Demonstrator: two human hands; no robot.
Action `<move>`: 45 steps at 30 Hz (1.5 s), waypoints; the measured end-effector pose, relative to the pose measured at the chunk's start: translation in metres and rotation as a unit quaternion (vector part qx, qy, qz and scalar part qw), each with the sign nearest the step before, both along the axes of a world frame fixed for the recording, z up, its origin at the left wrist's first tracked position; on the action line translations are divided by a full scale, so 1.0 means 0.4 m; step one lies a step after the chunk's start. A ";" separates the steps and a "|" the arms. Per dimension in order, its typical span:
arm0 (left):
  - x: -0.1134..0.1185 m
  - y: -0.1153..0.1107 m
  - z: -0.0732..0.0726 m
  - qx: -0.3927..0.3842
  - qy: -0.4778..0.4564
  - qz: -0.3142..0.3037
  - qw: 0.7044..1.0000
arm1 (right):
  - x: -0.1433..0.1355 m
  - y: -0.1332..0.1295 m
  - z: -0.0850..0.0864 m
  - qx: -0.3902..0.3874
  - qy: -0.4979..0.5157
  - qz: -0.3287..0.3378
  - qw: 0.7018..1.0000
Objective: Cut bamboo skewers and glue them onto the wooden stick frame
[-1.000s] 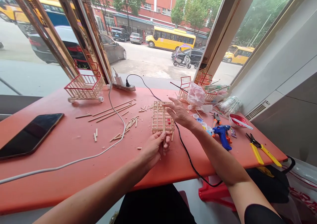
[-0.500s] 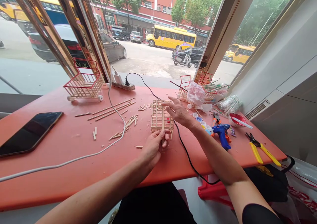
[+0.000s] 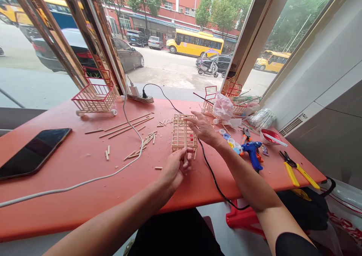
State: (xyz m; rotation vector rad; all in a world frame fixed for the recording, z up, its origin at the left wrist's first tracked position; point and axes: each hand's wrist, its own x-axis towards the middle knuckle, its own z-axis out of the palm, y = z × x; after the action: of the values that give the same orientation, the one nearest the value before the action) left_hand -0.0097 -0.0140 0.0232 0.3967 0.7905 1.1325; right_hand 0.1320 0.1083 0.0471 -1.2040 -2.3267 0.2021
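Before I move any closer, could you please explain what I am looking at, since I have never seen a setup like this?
There is no machine here: you see a person's two bare hands. The picture comes from a camera worn on the head, looking forward and down, with a street beyond the windows.

The left hand pinches the near end of a thin wooden stick, which lies along a small lattice frame. The right hand is spread over the far end; whether it presses down, I cannot tell.

On the orange-red table lie loose sticks and a dark phone to the left. A small wooden cart with a red rim stands behind them. To the right are a blue glue gun and yellow-handled pliers.
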 end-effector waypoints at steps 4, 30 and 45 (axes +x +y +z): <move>0.001 0.003 -0.002 -0.005 0.000 0.002 1.000 | 0.001 0.000 -0.002 0.002 0.006 0.001 1.000; 0.004 0.011 -0.023 -0.006 -0.011 0.023 1.000 | 0.002 0.004 0.000 -0.033 0.033 0.001 0.999; 0.001 -0.007 -0.007 -0.011 -0.020 0.016 1.000 | 0.027 -0.003 0.005 0.027 0.068 0.014 0.997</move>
State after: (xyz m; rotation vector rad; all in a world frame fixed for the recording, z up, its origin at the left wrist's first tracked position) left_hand -0.0093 -0.0166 0.0204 0.3431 0.7765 1.1566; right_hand 0.1428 0.1072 0.0490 -1.0963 -2.2174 0.2224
